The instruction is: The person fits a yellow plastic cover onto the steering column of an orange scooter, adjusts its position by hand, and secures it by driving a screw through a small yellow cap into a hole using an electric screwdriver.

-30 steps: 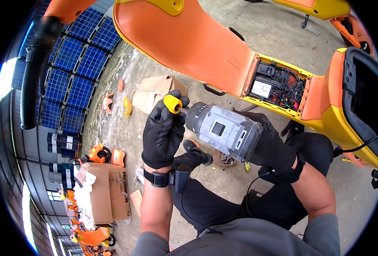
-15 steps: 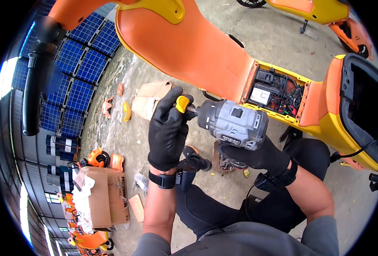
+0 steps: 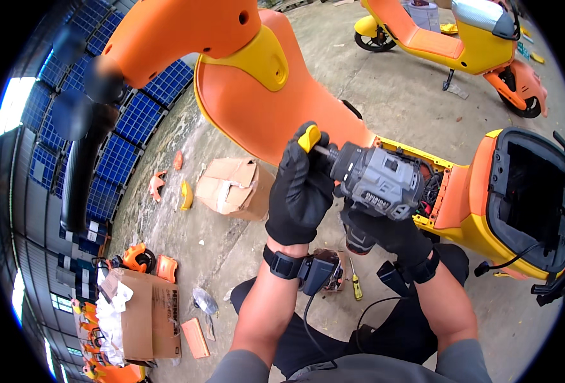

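Note:
My left hand [image 3: 300,201], in a black glove, pinches a small yellow plastic piece [image 3: 309,138] between thumb and fingers. The bit of a grey cordless drill [image 3: 384,180] points at this piece, and whether it goes into it is hidden by my fingers. My right hand [image 3: 394,235], also gloved, is wrapped round the drill's handle. Both hands are held in front of an orange and yellow electric scooter [image 3: 250,115]. Behind the drill, the scooter's open compartment [image 3: 432,182] shows wires, partly covered by the tool.
A closed cardboard box [image 3: 231,188] stands on the floor left of my hands, near a yellow curved part [image 3: 187,195]. A screwdriver [image 3: 356,287] lies below the drill. Another scooter [image 3: 442,48] is parked far right. A handlebar grip [image 3: 81,169] juts in at left.
My hands, the yellow piece and the drill sit further right in view, now overlapping the scooter's compartment. The view has shifted, bringing in more of the second scooter and the screwdriver.

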Action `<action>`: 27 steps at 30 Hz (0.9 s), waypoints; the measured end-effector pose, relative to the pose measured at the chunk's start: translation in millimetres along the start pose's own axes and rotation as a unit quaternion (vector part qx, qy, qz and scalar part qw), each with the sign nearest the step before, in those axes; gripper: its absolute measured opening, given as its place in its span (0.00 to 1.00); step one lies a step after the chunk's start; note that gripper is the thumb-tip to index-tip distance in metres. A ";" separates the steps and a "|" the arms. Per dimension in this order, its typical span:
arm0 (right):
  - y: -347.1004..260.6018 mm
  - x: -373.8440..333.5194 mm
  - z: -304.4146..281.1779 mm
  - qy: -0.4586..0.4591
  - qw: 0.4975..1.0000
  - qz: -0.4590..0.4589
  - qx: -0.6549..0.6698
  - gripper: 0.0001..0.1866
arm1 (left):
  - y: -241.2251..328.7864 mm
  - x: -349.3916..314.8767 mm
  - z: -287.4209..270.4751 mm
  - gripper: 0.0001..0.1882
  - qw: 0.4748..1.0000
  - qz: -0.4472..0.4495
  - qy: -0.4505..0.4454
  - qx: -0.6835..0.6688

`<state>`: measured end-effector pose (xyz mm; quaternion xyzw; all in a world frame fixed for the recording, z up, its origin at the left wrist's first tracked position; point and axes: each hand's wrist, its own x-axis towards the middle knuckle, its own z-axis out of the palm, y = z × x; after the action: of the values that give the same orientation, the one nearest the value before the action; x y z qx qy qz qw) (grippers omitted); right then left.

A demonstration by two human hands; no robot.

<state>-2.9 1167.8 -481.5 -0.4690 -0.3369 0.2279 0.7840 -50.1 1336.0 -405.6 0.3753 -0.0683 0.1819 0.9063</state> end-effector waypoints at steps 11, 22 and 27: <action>-16.5 103.1 -33.0 0.025 1.000 0.000 0.017 0.21 | 2.6 112.1 -15.1 0.20 0.997 0.036 -0.062 -0.004; 16.0 169.1 -38.6 -0.005 0.998 0.004 0.067 0.19 | 7.6 158.0 -64.8 0.21 0.995 0.059 -0.078 0.000; 14.5 176.8 -39.6 0.001 0.999 0.034 0.022 0.20 | 7.2 162.0 -68.5 0.22 0.996 0.055 -0.069 -0.035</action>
<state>144.2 1270.4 -451.9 -0.4629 -0.3146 0.2617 0.7863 96.0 1434.1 -407.3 0.3507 -0.1572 0.2031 0.9006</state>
